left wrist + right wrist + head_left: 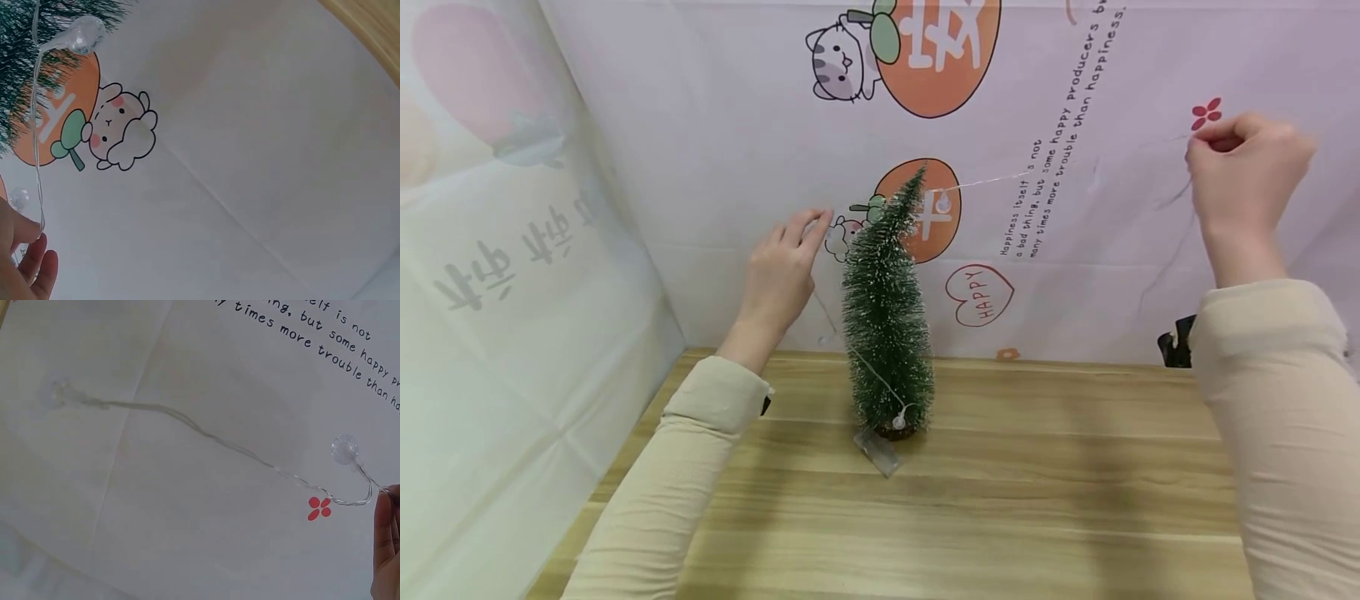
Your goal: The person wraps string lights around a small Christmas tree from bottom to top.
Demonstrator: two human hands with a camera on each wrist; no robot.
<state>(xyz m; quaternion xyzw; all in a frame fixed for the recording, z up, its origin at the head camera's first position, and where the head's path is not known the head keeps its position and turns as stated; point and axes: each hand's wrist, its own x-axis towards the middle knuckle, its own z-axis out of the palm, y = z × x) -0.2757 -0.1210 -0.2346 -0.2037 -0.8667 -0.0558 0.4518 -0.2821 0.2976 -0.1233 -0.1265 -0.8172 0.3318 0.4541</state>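
A small green bristle Christmas tree (887, 317) with white-flecked tips stands upright on the table, its top bent to the right. A clear-wired string of lights (36, 125) with round transparent bulbs runs from the tree's base up to my left hand (781, 265). That hand, left of the tree, pinches the wire between thumb and fingertips. Far to the right, my right hand (1247, 179) is raised and pinches another stretch of the wire, with a clear bulb (345, 450) close to its fingertips. A loose length of wire hangs below the right hand, ending in another bulb (59, 394).
A clear flat rectangular piece (877, 452) lies at the foot of the tree on the wood-grain table (1000, 500). Behind stands a white printed backdrop (715, 125) with cartoons and lettering; a similar white sheet (550, 333) closes the left side.
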